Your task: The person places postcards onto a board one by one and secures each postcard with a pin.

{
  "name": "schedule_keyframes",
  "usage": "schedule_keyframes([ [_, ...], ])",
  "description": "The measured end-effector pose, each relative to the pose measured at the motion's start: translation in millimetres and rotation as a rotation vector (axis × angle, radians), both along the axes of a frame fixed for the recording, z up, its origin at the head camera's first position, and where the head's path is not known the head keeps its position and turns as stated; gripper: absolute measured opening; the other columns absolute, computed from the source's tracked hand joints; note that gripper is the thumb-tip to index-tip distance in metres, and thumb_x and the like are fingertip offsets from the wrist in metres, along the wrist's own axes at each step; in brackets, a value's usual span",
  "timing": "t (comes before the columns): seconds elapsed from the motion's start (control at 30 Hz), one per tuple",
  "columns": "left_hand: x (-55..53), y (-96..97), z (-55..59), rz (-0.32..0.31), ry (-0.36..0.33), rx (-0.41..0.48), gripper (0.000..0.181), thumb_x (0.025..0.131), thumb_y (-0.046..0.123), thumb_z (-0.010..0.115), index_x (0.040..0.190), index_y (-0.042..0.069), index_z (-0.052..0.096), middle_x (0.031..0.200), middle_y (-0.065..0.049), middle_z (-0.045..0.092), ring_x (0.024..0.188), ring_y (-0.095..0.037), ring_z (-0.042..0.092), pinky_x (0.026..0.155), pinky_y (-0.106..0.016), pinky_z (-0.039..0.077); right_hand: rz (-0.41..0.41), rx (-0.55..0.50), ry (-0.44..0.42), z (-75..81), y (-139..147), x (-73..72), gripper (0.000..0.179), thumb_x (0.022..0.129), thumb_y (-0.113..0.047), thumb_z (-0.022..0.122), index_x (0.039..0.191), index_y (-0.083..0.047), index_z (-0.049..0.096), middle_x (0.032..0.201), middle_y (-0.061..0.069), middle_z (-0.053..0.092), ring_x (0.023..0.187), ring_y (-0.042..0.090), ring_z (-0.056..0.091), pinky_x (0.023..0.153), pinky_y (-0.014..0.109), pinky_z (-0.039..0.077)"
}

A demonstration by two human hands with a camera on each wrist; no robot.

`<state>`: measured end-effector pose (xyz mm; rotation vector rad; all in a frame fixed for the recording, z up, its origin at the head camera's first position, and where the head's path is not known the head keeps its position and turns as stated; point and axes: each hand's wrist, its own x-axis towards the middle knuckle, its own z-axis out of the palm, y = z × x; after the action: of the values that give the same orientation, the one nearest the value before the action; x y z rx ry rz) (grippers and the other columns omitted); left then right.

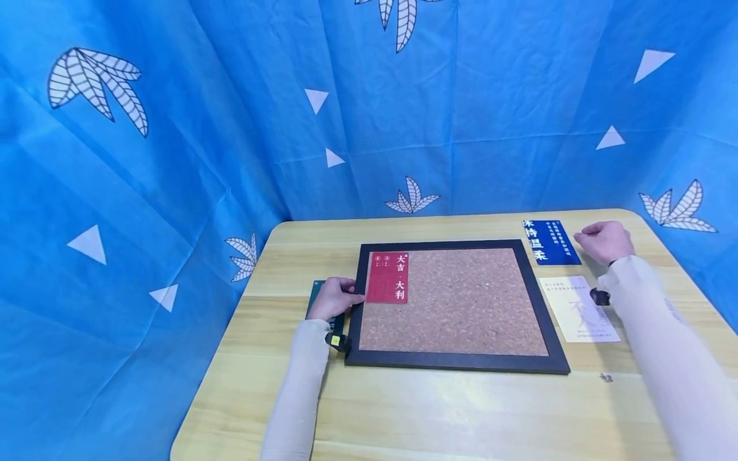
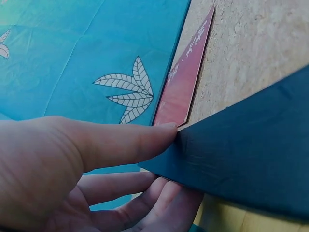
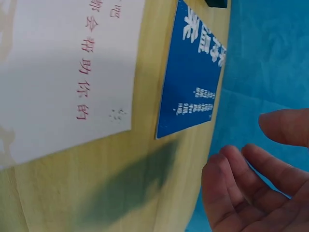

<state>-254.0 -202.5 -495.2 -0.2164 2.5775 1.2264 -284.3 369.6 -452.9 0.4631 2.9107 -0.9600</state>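
Note:
A cork board (image 1: 455,314) with a black frame (image 1: 450,361) lies on the table. On its upper left corner is a red card (image 1: 387,278) with white characters and a small light dot near its top right. My left hand (image 1: 334,298) grips the frame's left side, thumb (image 2: 140,140) on top and fingers curled beneath the edge. Partly hidden under that hand is a dark green card (image 1: 316,291). My right hand (image 1: 606,241) hovers just right of a blue card (image 1: 551,242), fingers loosely bent and thumb apart, holding nothing.
A white card (image 1: 579,310) with faint print lies right of the board, below the blue card. Small clear pieces (image 1: 606,378) sit near the board's lower right corner. A blue patterned curtain (image 1: 369,128) hangs behind and left of the wooden table (image 1: 438,410).

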Motion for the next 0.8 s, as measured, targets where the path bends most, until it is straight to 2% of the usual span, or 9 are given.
schedule_keyframes([
  [0.33,1.9,0.4,1.4,-0.012,0.015,0.012,0.056,0.088,0.021,0.083,0.139,0.005,0.065,0.121,-0.013,0.068,0.102,-0.025,0.068,0.087,-0.038,0.062,-0.077,-0.050,-0.137,-8.8,-8,-9.0,0.071,0.104,-0.042,0.051,0.146,0.014,0.042,0.145,0.042,0.044,0.130,0.054,0.045,0.108,0.067,0.041],
  [0.47,2.0,0.3,1.2,-0.009,0.011,0.015,0.057,0.088,0.021,0.083,0.139,0.005,0.064,0.120,-0.012,0.068,0.102,-0.025,0.068,0.087,-0.038,0.062,-0.091,-0.051,-0.166,-10.2,-12,-12.3,0.074,0.103,-0.043,0.054,0.147,0.014,0.040,0.144,0.042,0.043,0.125,0.053,0.046,0.109,0.067,0.042],
  [0.8,2.8,-2.5,2.4,-0.009,-0.013,0.040,0.058,0.089,0.021,0.083,0.141,0.006,0.063,0.119,-0.013,0.068,0.095,-0.023,0.071,0.087,-0.037,0.062,-0.065,-0.004,-0.219,-13.5,-17,-14.3,0.085,0.098,-0.047,0.060,0.145,0.020,0.034,0.140,0.042,0.042,0.120,0.050,0.046,0.106,0.063,0.045],
])
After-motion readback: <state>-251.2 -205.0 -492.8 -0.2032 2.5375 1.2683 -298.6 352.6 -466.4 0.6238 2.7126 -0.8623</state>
